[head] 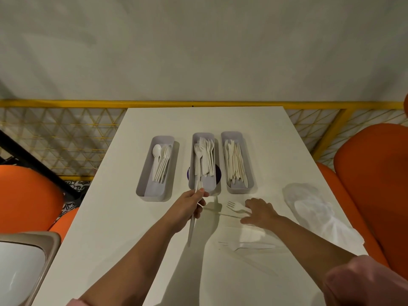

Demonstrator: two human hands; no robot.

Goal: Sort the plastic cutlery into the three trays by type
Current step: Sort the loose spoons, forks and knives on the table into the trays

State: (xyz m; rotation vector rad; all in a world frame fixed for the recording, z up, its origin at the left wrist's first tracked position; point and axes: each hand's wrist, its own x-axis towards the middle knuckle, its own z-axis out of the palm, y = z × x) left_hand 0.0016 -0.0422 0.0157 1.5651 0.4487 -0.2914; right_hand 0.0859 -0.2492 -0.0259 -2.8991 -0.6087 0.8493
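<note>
White tabletop (114, 228), mid-table row: spoon tray (154, 198) leftmost, fork tray (203, 135), knife tray (239, 190). Plastic bag (320, 213) by right edge. Left hand (189, 206) grips held forks (191, 226) at fork tray's near end. Right hand (260, 212), fingers relaxed, over loose fork (235, 206).

Both forearms bare, stretched forward and converging. Left hand (187, 208) is ahead of the right one, back of hand up. Its fingers are curled and its thumb is on top, gripping white forks (191, 230) mid-handle. Handle end trails behind the hand, tines point ahead of it. Right hand (260, 212) palm down, low, fingers loosely spread, slightly bent, holding nothing. Pink sleeves (364, 281) end near the elbows.
</note>
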